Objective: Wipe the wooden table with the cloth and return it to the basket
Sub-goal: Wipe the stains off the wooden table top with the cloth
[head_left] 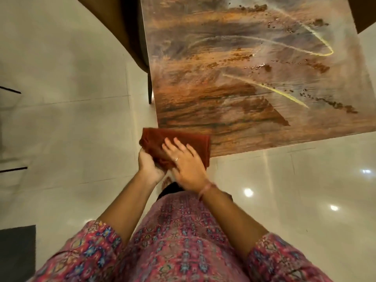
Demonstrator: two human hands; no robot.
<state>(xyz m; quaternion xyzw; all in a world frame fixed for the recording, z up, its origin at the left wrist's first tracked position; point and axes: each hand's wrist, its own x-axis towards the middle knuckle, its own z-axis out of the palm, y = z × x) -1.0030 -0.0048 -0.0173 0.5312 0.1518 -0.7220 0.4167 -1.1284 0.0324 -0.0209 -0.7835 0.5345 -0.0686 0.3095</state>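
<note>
A folded rust-red cloth (191, 142) lies over the near left corner of the wooden table (234, 82) and hangs past its edge. My right hand (186, 165) lies flat on top of the cloth, fingers straight. My left hand (149, 166) cups the cloth from below, off the table's corner, fingers curled round its underside. Brown crumbs and yellowish streaks are smeared across the tabletop. No basket is in view.
A dark chair (130, 33) stands against the table's left side, one leg on the floor. Glossy pale floor tiles (71, 98) surround the table. A dark grey mat (17, 253) lies at the bottom left. Another dark chair edge (364, 13) shows at the top right.
</note>
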